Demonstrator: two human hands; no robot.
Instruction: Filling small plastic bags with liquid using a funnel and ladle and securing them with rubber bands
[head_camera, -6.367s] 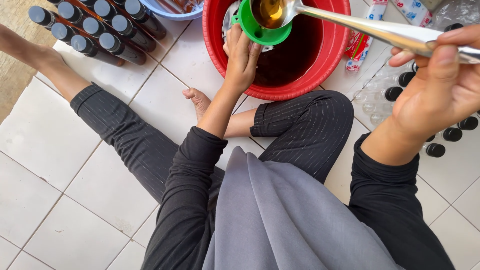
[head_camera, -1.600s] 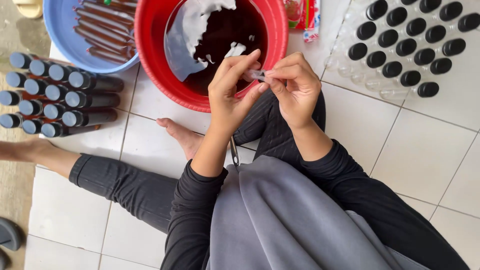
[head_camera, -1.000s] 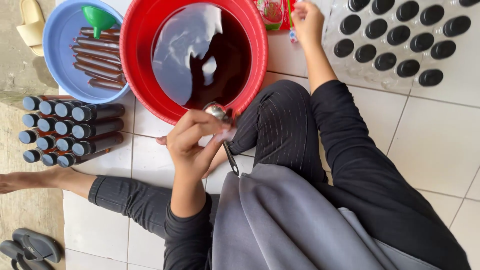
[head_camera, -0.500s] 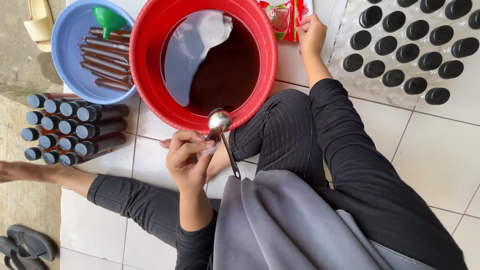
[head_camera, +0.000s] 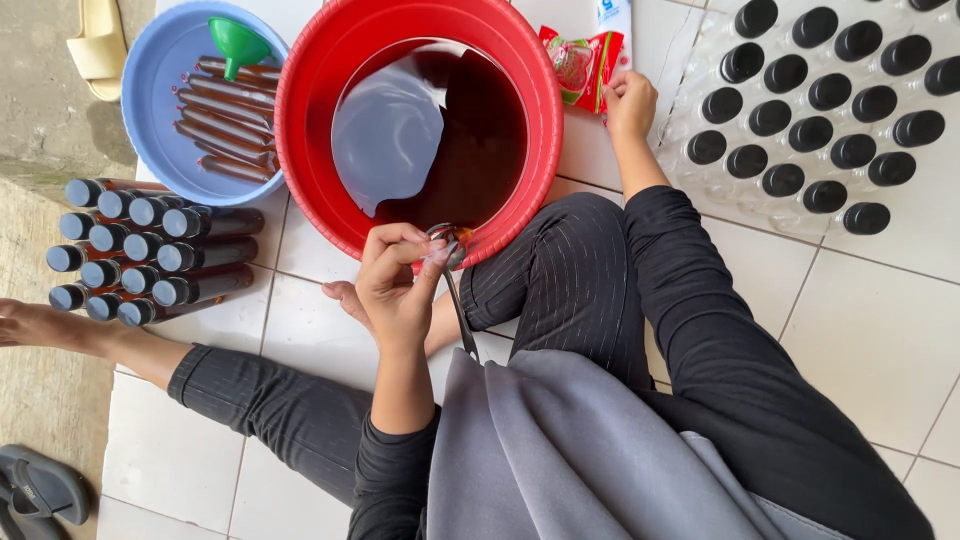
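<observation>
My left hand (head_camera: 395, 285) is closed on a metal ladle (head_camera: 452, 245), just below its bowl. The bowl sits at the near rim of a red basin (head_camera: 292, 160) holding dark brown liquid (head_camera: 490, 140); the handle points down toward my lap. My right hand (head_camera: 630, 100) is stretched to the far side. It rests on the tiles against a red packet (head_camera: 580, 60), below a white packet (head_camera: 612, 15). Whether its curled fingers hold anything is hidden.
A blue basin (head_camera: 150, 110) holds several filled bottles and a green funnel (head_camera: 238, 42). Stacked filled bottles (head_camera: 140, 250) lie at the left. Clear black-capped bottles (head_camera: 810, 110) stand at the right. A beige sandal (head_camera: 97, 45) and a dark sandal (head_camera: 40, 485) lie on the left edge.
The ladle passed from my right hand to my left and its bowl has come down to the basin's near rim. My right hand reached out to the packets and stays there.
</observation>
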